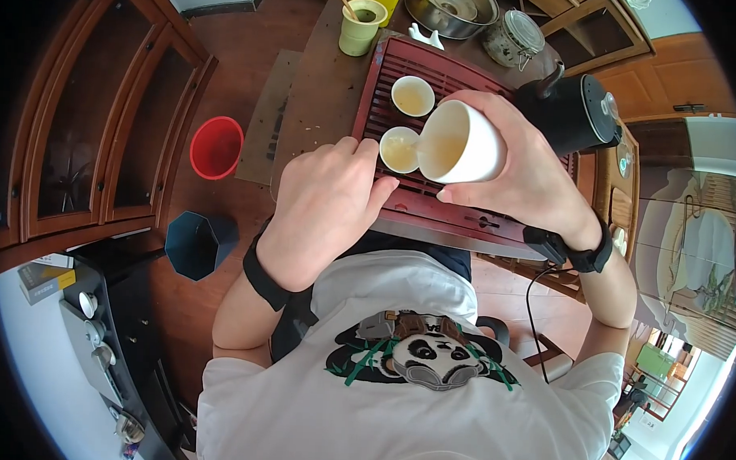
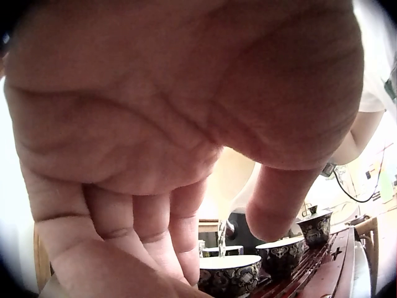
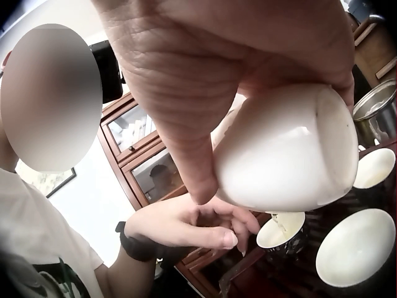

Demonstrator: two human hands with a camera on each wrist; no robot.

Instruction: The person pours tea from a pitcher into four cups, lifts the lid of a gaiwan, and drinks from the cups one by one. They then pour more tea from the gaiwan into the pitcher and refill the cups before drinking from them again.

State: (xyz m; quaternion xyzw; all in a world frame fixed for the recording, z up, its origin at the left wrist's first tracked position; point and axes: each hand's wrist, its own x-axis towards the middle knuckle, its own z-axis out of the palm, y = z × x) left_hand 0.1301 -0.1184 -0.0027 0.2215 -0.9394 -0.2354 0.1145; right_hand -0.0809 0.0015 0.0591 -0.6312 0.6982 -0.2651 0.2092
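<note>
Right-hand fingers (image 1: 482,101) curled round the tilted white vessel (image 1: 486,149) (left-hand fingers (image 1: 362,154), loosely bent, beside a small cup (image 1: 398,152))

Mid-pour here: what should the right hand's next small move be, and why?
Probably ease the white pitcher back toward upright with the right hand: its stream runs into the patterned cup beside the left hand, and that cup already holds pale liquid.

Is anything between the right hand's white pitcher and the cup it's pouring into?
Nothing visible: liquid runs from the white pitcher into the cup; the left hand is beside that cup, not in between.
</note>
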